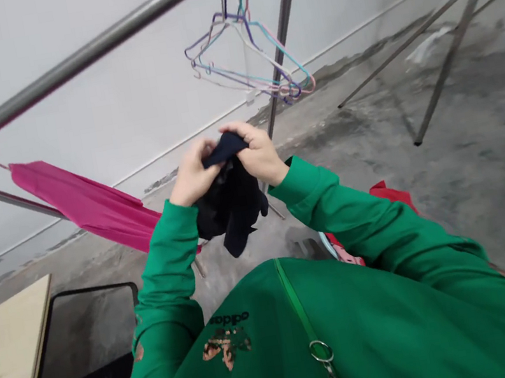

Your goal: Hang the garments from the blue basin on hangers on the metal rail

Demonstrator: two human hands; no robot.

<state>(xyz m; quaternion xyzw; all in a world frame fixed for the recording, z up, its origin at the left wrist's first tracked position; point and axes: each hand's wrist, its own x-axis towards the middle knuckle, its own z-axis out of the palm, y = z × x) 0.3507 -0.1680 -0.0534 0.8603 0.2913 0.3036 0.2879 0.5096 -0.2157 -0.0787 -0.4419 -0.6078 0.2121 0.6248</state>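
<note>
A black garment point(231, 202) hangs bunched from both my hands in front of my chest; its exact kind does not show. My left hand point(194, 171) grips the left side of its top edge, thumb toward me. Holding the right side of the same edge, my right hand point(258, 151) has its fingers curled over the cloth. The edge is stretched between the two hands, and the lower part dangles in loose folds. Beyond and above my right hand, several thin wire hangers point(254, 53) in purple, blue, white and pink hang together.
A metal rail point(89, 52) crosses above, with a slanting post point(285, 22) behind the hangers. A pink garment point(90, 200) hangs at left. A light wooden tabletop point(15, 351) is at lower left. Red cloth point(393, 194) lies low at right. Another metal stand point(450, 40) is farther right.
</note>
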